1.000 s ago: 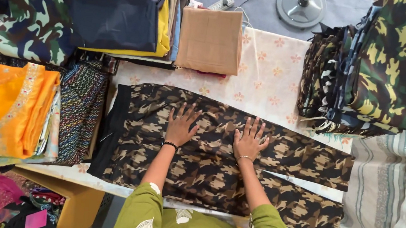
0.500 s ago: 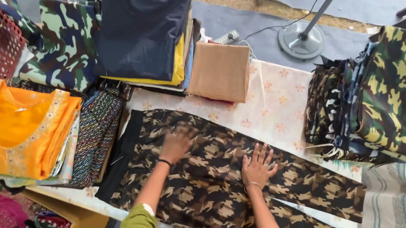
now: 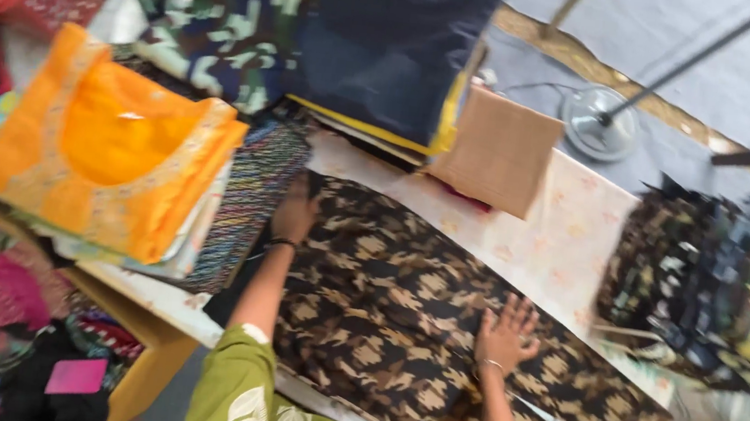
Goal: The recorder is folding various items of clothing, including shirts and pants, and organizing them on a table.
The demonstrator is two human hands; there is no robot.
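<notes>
A brown and black camouflage garment (image 3: 402, 306) lies spread flat on a pale floral cloth (image 3: 557, 248). My left hand (image 3: 297, 212) reaches to the garment's upper left corner and grips its edge next to a dark patterned stack (image 3: 246, 202). My right hand (image 3: 504, 334) rests flat on the middle of the garment with fingers spread. Both arms wear olive green sleeves. The frame is blurred and tilted.
An orange garment (image 3: 111, 155) tops a pile at left. Behind lie a green camouflage piece (image 3: 227, 23), a navy shirt on a yellow one (image 3: 392, 45) and a tan folded cloth (image 3: 497, 149). Dark camouflage stacks (image 3: 712, 274) sit at right. A fan base (image 3: 600, 123) stands beyond.
The camera has swung left and tilted. My left hand moved from the garment's middle to its upper left corner. My right hand stayed flat on the fabric.
</notes>
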